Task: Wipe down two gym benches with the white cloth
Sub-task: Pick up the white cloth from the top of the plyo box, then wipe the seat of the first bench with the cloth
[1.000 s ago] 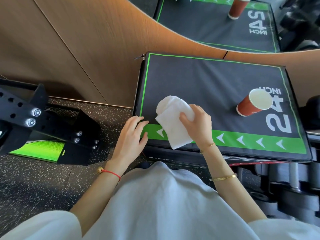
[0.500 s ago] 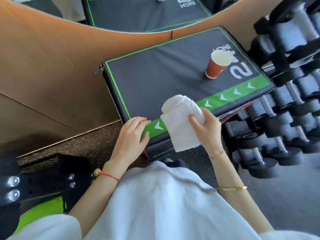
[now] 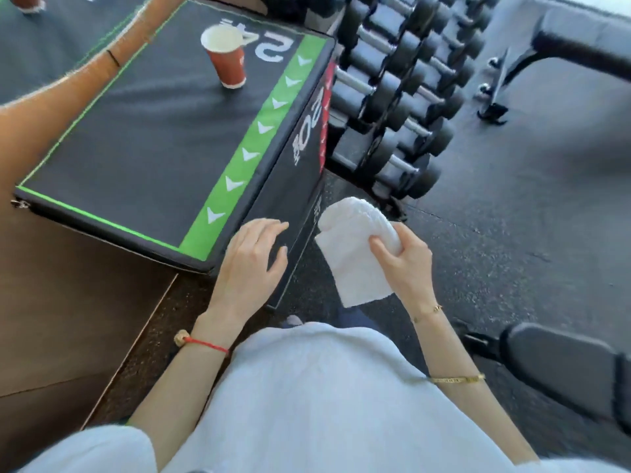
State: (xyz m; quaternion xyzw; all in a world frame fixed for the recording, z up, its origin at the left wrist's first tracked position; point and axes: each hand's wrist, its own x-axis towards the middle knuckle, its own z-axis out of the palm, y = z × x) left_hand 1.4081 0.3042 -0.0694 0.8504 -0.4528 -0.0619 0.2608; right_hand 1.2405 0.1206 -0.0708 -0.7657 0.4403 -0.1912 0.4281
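In the head view, the right hand [image 3: 406, 264] pinches the white cloth [image 3: 355, 250] between thumb and curled fingers, holding it in the air just off the front corner of the black plyo box [image 3: 146, 138], above the floor [image 3: 512, 216]. The cloth is folded into a bundle whose long axis runs from upper left to lower right, its rounded bulk toward the dumbbell rack [image 3: 396, 97] and its flat loose end hanging toward the person. The left hand [image 3: 252, 264] lies spread and relaxed on the box's near corner, holding nothing. A red paper cup [image 3: 227, 56] stands upright on the box top. A dark padded bench [image 3: 573, 363] shows at lower right, another [image 3: 587, 51] at upper right. The step seems to be carrying the cloth to a bench; it goes best if the cloth is laid flat under the palm and drawn along the pad's length in overlapping strokes.
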